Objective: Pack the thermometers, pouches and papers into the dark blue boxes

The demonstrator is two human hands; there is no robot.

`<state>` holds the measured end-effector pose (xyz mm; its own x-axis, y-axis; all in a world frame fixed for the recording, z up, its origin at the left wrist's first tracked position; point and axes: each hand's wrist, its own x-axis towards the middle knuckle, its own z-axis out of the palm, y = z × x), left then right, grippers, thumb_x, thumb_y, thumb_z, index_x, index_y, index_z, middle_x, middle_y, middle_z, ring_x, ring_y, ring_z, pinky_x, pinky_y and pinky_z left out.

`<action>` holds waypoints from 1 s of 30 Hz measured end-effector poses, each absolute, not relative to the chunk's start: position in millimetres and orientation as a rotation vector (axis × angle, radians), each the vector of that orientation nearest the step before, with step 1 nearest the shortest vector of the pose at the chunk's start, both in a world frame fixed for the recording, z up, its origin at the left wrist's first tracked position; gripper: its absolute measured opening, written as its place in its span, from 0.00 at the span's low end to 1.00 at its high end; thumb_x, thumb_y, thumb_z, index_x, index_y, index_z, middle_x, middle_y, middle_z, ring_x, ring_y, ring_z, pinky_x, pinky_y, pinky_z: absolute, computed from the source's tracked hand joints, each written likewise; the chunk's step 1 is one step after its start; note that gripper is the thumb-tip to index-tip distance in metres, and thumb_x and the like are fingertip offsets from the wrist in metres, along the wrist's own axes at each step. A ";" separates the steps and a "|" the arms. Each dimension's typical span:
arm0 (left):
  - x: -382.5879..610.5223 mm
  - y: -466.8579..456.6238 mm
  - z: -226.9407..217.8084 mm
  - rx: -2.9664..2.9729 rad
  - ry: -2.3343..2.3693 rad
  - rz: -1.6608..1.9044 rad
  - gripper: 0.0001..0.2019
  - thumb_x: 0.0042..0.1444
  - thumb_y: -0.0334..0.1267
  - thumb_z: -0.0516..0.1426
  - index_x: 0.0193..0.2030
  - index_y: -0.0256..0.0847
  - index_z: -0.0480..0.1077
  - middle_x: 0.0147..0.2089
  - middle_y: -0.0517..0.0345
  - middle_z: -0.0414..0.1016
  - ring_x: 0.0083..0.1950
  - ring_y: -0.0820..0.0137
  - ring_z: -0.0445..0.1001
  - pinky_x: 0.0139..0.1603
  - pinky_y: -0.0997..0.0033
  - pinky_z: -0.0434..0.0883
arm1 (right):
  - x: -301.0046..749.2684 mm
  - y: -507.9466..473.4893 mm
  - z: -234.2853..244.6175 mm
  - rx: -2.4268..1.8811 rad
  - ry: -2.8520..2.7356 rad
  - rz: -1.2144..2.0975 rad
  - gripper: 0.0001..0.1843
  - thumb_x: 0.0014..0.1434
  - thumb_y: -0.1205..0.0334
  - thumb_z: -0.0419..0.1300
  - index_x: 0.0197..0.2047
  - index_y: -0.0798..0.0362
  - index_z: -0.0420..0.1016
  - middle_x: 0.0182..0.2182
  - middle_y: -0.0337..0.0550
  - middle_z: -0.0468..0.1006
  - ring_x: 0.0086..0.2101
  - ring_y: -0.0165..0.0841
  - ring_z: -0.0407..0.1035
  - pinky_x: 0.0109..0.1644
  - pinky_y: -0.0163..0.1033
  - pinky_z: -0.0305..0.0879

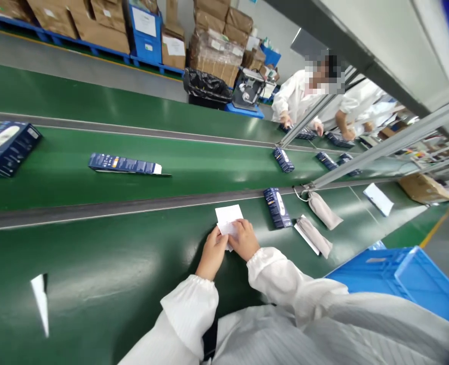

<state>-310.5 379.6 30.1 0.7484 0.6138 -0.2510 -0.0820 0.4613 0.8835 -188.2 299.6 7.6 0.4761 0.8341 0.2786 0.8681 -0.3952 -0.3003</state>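
Both hands hold white paper sheets [229, 213] above the green bench, close to the belt's edge. My left hand [212, 252] grips the lower left side of the sheets, fingers closed. On the right side, my right hand [246, 241] pinches them, its fingertips lying over the paper. The sheets look folded or stacked; which one I cannot tell. Just right of my hands stands a dark blue printed box [277, 208]. Beyond it lie a grey fabric pouch [324, 209] with a white cord and a second grey pouch [314, 235] partly over a white strip.
Blue boxes lie on the green conveyor [209, 170], including a long carton [123, 164] with an open end. A folded white paper [40, 304] is at left. A blue crate [399, 274] stands at right, below a metal post [384, 144]. Co-workers [296, 99] handle boxes across the belt.
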 end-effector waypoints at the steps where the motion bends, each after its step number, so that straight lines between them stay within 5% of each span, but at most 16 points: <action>1: -312.0 380.4 30.6 1.028 0.587 0.462 0.18 0.55 0.38 0.56 0.53 0.41 0.70 0.55 0.49 0.73 0.55 0.61 0.72 0.55 0.64 0.67 | -188.2 299.0 8.0 -2.311 -1.432 -0.121 0.19 0.51 0.63 0.58 0.47 0.59 0.69 0.46 0.58 0.67 0.47 0.47 0.61 0.51 0.54 0.63; 7: -317.6 384.1 30.2 1.233 0.742 0.417 0.21 0.54 0.43 0.55 0.54 0.37 0.68 0.50 0.47 0.75 0.51 0.62 0.74 0.50 0.65 0.69 | -188.9 287.7 4.8 -2.181 -1.439 -0.118 0.21 0.50 0.66 0.57 0.49 0.56 0.68 0.48 0.55 0.67 0.48 0.45 0.62 0.53 0.53 0.63; 14: -289.0 359.9 32.7 1.743 0.960 0.564 0.11 0.54 0.42 0.54 0.39 0.41 0.74 0.39 0.54 0.78 0.42 0.61 0.74 0.45 0.64 0.68 | -173.4 270.4 -5.2 -1.829 -1.423 0.146 0.20 0.51 0.70 0.54 0.49 0.54 0.67 0.48 0.50 0.69 0.47 0.41 0.64 0.53 0.48 0.66; 22: -307.6 329.7 62.6 1.832 1.384 0.848 0.18 0.58 0.46 0.48 0.51 0.41 0.65 0.50 0.51 0.75 0.49 0.64 0.74 0.47 0.68 0.69 | -148.4 249.6 4.7 -1.601 -1.579 -0.038 0.24 0.52 0.77 0.49 0.52 0.56 0.68 0.47 0.52 0.69 0.48 0.41 0.63 0.55 0.48 0.64; 26: -352.9 350.7 77.5 1.813 1.673 0.836 0.22 0.52 0.40 0.53 0.55 0.38 0.64 0.52 0.44 0.73 0.52 0.55 0.73 0.52 0.59 0.67 | -167.3 239.8 6.8 -1.588 -1.764 -0.046 0.13 0.56 0.65 0.58 0.45 0.57 0.73 0.46 0.55 0.71 0.45 0.44 0.64 0.50 0.50 0.68; 30: -381.9 371.4 58.8 1.761 1.863 0.781 0.26 0.47 0.37 0.58 0.54 0.31 0.66 0.52 0.35 0.73 0.56 0.45 0.69 0.56 0.49 0.63 | -139.7 224.5 20.8 -1.646 -1.606 -0.238 0.20 0.58 0.56 0.58 0.52 0.55 0.70 0.57 0.55 0.64 0.55 0.48 0.57 0.56 0.54 0.61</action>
<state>-381.9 371.4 58.8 -0.0771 0.9956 0.0533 0.7358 0.0208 0.6768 -139.7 224.5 20.8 0.1739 0.7524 0.6354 0.9043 0.1333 -0.4055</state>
